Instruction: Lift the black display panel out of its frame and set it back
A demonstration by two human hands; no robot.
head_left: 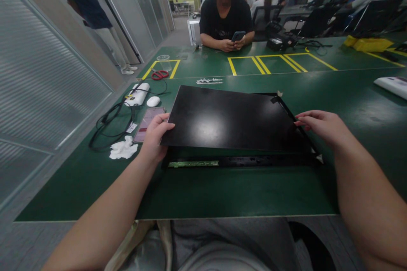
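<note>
A thin black display panel (219, 120) with a glossy reflection is tilted, its left side raised above a black frame (251, 161). My left hand (155, 133) is closed on the panel's left edge, thumb on top and fingers partly hidden below. At the right, my right hand (313, 122) has its fingers pinched together at the rim of the frame, beside the panel's right edge. A green circuit strip (193, 164) shows along the frame's near side. Small pale tabs stick up at the frame's right corners.
Left on the green table (222, 194) are a phone (149, 123), crumpled tissue (124, 147), black cable (101, 123), white mouse-like object (153, 101), white device (137, 94), and red-handled scissors (160, 75). Small white strips (209, 81) lie behind the panel. A person (225, 21) sits opposite holding a phone.
</note>
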